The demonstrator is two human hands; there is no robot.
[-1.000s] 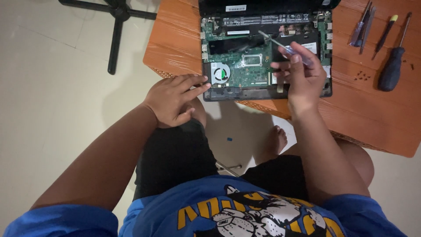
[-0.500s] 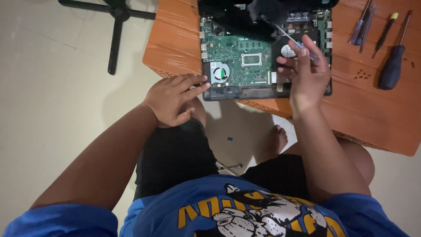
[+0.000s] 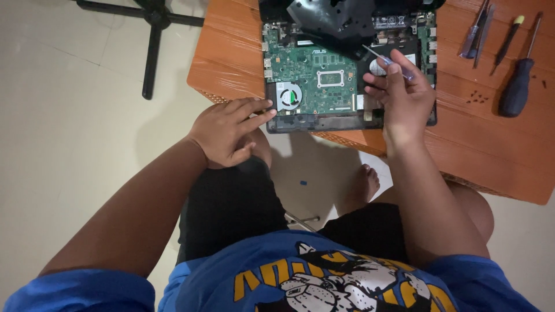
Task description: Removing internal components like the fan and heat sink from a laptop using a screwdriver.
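The small screwdriver (image 3: pixel 386 58) sits pinched in the fingers of the right hand (image 3: pixel 402 95), its thin shaft slanting up and left so the tip hangs over the opened laptop (image 3: pixel 324 86) near a black cover piece (image 3: pixel 335 20) lying across the top of the case. That hand hovers above the right part of the laptop, just beside the green circuit board (image 3: pixel 318 78). The left hand (image 3: pixel 228 130) holds nothing; its fingers are stretched and loosely spread, the tips touching the laptop's lower left corner, next to the round fan (image 3: pixel 288 96). The laptop lies on an orange wooden table (image 3: pixel 491 150). Well to the right, spare screwdrivers (image 3: pixel 509 52) rest on the wood.
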